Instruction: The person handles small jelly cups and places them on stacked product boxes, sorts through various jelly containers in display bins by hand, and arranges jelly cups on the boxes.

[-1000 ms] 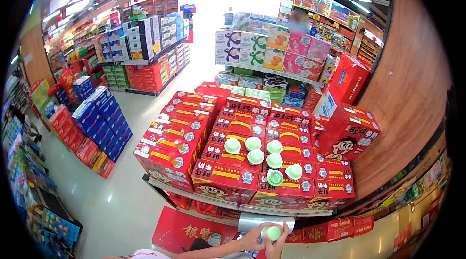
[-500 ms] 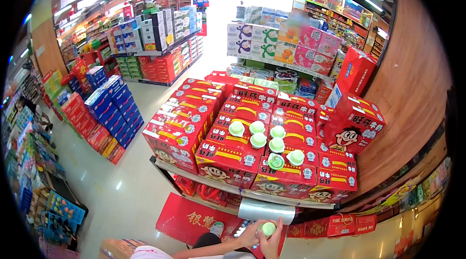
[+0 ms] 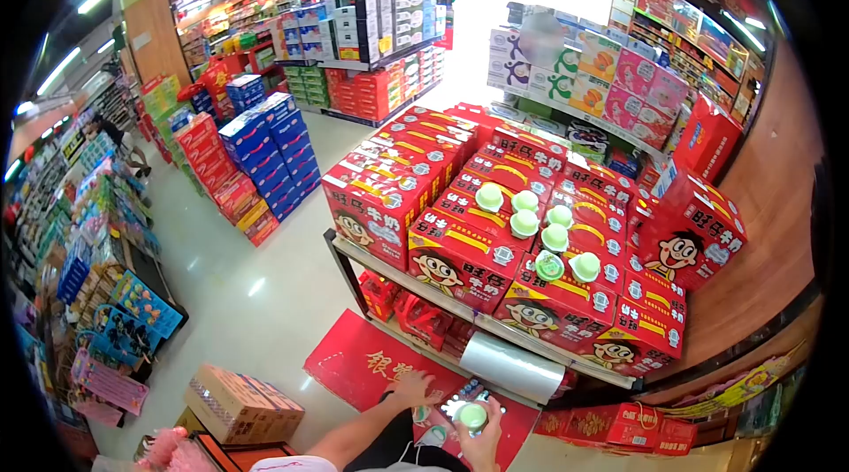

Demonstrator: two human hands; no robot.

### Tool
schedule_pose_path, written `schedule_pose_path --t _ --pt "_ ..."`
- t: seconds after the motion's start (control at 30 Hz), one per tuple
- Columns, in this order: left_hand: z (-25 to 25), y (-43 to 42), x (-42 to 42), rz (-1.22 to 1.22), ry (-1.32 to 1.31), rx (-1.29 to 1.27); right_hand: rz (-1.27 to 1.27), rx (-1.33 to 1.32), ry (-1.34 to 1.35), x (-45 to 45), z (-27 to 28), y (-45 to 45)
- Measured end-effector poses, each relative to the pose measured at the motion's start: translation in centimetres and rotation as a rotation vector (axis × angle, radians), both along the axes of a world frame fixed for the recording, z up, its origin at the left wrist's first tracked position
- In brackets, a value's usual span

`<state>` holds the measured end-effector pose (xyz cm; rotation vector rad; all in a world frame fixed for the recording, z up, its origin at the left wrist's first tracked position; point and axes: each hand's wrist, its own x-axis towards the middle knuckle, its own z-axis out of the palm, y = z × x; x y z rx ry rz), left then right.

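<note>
My right hand (image 3: 484,445) grips a small pale green cup (image 3: 472,418) low in the view, fingers wrapped around its side. To the left, my left hand (image 3: 411,390) is open with fingers stretched out, over the red printed panel (image 3: 354,357). Whether it touches the panel I cannot tell. Several similar cups stand on the red milk cartons (image 3: 460,251); one cup (image 3: 549,267) shows a printed green top. Just beyond my right hand lies a dark tray-like patch of small shiny items (image 3: 469,391), partly hidden.
A silvery roll or sheet (image 3: 513,364) hangs at the shelf's front edge (image 3: 398,282). At lower left stands a brown cardboard box (image 3: 243,406). Blue cartons (image 3: 274,154) are stacked beside the aisle floor (image 3: 230,269). A wooden wall (image 3: 752,251) borders the right.
My left hand has come off the cup and moved left, its fingers now spread. My right hand keeps the cup. The whole view has shifted, with the shelf now farther right.
</note>
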<state>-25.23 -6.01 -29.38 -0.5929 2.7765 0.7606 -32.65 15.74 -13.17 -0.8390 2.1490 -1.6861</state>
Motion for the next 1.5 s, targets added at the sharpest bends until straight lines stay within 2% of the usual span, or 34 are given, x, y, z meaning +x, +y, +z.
schedule_pose_path --t 0.03,0.07,0.13,0.17,0.2,0.27,0.37,0.4,0.43,0.5,0.53,0.6,0.7,0.77,0.83,0.93,1.03,1.17,1.2,1.3,1.33,1.43,1.5 --pt "0.8 -1.1 1.4 0.088 -0.298 0.050 0.034 -0.007 -0.029 0.7 -0.2 -0.1" --pt "-3.0 -2.5 2.9 0.233 -0.388 0.066 0.053 -0.038 -0.092 1.3 -0.8 0.0" --pt "-7.4 -3.0 6.5 0.368 -0.407 0.000 0.109 0.013 -0.096 2.3 -0.8 0.7" --pt "-7.0 -4.0 7.1 0.367 -0.325 -0.097 0.141 0.035 -0.089 2.4 -0.8 0.8" --pt "-6.3 -4.6 7.5 0.429 -0.308 -0.053 0.165 0.016 -0.074 2.6 -1.4 0.9" --pt "-3.7 -6.1 8.1 0.548 -0.267 0.019 0.223 0.106 -0.104 2.7 1.3 0.4" --pt "-4.2 -8.2 9.2 0.531 -0.427 0.049 0.230 0.164 -0.097 3.2 2.5 0.0" --pt "-0.7 -8.2 8.9 0.371 -0.533 0.020 0.238 0.216 -0.084 3.1 1.4 0.3" --pt "3.3 -8.7 8.3 0.429 -0.428 0.515 0.251 0.266 -0.068 3.1 0.3 0.4" --pt "5.5 -8.4 6.8 0.513 -0.124 1.249 0.291 0.081 -0.097 3.1 -1.1 -0.7" --pt "4.0 -7.4 5.8 0.541 0.050 1.490 0.321 0.020 -0.074 2.6 -1.0 -1.6" --pt "-1.3 -5.9 4.9 0.247 0.176 0.940 0.357 -0.025 -0.062 2.2 -0.7 -2.5" --pt "3.2 -1.2 4.6 0.507 0.511 1.014 0.358 -0.046 0.055 1.8 1.2 -4.2" --pt "7.1 0.9 4.9 0.629 0.656 1.342 0.310 -0.075 -0.034 1.8 1.2 -5.1" --pt "9.0 2.7 5.8 0.472 0.766 1.152 0.296 -0.083 -0.084 2.4 1.0 -6.5" --pt "13.9 4.4 8.0 0.369 0.786 0.999 0.325 -0.087 -0.088 3.9 1.0 -8.1" --pt "15.3 4.9 10.4 0.471 0.902 0.909 0.356 -0.046 0.044 6.3 1.5 -9.8" --pt "15.0 3.4 15.1 0.544 0.973 0.752 0.564 -0.081 -0.028 9.7 2.5 -12.5" --pt "15.1 3.0 16.1 0.589 0.958 0.815 0.605 -0.074 -0.016 10.6 2.6 -13.0" --pt "15.5 2.3 19.7 0.689 0.975 0.645 0.707 -0.079 0.009 13.3 2.2 -14.7" --pt "15.4 2.1 20.8 0.733 0.957 0.618 0.722 -0.101 -0.068 14.4 1.8 -15.2" --pt "14.6 1.5 23.7 0.846 0.938 0.545 0.792 -0.013 0.024 17.4 2.5 -15.9" --pt "14.7 1.5 25.2 0.896 0.985 0.506 0.830 0.005 -0.064 19.1 3.6 -16.0"
